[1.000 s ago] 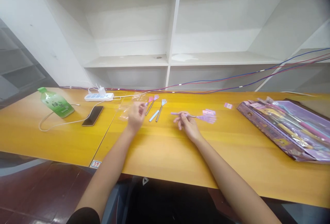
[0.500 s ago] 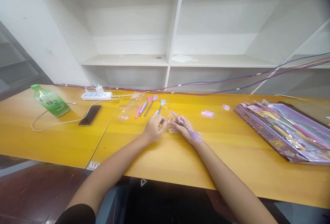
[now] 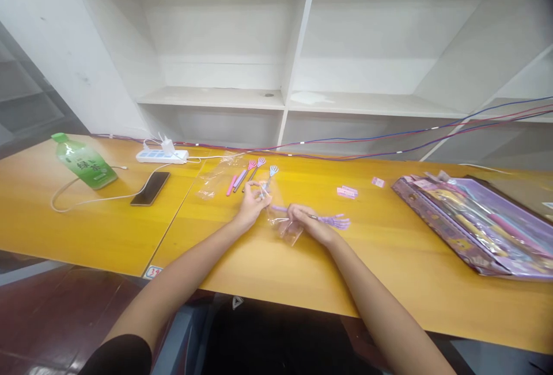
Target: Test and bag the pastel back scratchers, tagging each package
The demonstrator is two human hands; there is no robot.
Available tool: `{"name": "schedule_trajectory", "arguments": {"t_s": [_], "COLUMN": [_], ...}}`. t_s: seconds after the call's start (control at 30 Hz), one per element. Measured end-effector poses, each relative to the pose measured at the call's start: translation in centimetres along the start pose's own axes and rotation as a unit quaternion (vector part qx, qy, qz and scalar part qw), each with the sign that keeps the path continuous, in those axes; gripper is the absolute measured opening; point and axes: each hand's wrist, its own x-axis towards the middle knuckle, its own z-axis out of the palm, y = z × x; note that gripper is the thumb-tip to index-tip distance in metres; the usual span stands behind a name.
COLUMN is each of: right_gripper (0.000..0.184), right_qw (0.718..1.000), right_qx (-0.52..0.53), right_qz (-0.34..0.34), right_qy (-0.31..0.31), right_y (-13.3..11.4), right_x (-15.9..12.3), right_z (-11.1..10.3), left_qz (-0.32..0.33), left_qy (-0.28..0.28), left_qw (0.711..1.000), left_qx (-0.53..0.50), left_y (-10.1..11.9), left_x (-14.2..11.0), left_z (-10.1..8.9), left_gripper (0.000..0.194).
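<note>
Purple scratcher (image 3: 334,222) is in the right hand (image 3: 306,218), above the near middle of the table (image 3: 268,274). This hand is closed around the shaft, with the clawed head sticking out toward the right side and the handle end pointing to the left hand (image 3: 252,206). The left hand is almost closed: thumb and fingers pinch the edge of a clear bag (image 3: 276,221), which spreads between both hands and hangs below the right one. Whether the handle end is inside the bag or only behind it, I cannot tell.

In my judgement, the bag is the weak point. Its film looks thin, so a strong pull by the left fingers could tear it, or the handle end could catch its edge and crumple it. If the right grip becomes loose, the scratcher may turn or slip down. The blue scratcher (image 3: 273,171) lies just behind the left fingers, so a careless swing may push it into the pink scratcher (image 3: 252,165). The cards (image 3: 347,192) lie apart, and seem less at risk.
</note>
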Motion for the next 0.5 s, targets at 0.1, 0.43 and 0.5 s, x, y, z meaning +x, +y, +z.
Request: {"name": "schedule_trajectory", "arguments": {"t_s": [0.1,0.43,0.5], "right_gripper": [0.049,0.07,0.073], "right_qw": [0.992,0.941,0.94], "right_qx": [0.037,-0.015,0.019], "right_qz": [-0.026,-0.124,-0.136], "right_qy": [0.121,0.316,0.313], "right_y": [0.6,1.2,0.5], "right_x": [0.7,1.9,1.4], "right_z": [-0.6,-3.3,-3.5], "left_qz": [-0.018,-0.106,-0.103], "left_qy": [-0.033,-0.176,-0.186], "left_qw": [0.998,0.971,0.971], "left_qx": [0.059,0.121,0.11], "left_y": [0.2,0.9,1.8], "left_x": [-0.1,-1.3,-1.4], "left_z": [-0.1,0.5,0.4], "left_gripper": [0.038,0.095,0.091]}}
